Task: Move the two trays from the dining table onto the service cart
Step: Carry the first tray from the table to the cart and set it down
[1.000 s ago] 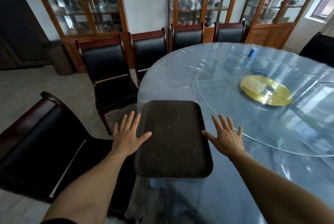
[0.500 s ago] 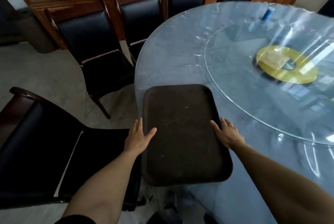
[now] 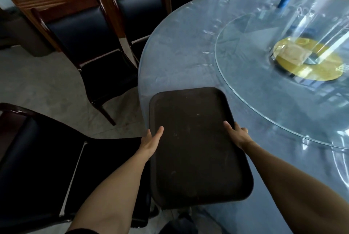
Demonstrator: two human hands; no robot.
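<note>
Head view: my left hand [image 3: 151, 142] and right hand [image 3: 238, 136] grip the brown tray [image 3: 194, 145] by its long edges, thumbs on top. Fingers underneath are hidden; its near end overhangs the dining table [image 3: 181, 58].

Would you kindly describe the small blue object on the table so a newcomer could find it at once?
Start at the round dining table and its glass turntable. Beyond the turntable's far rim, near the table's far edge, stands a small blue cylinder. It is the only blue item there, well apart from the brown tray.
</note>
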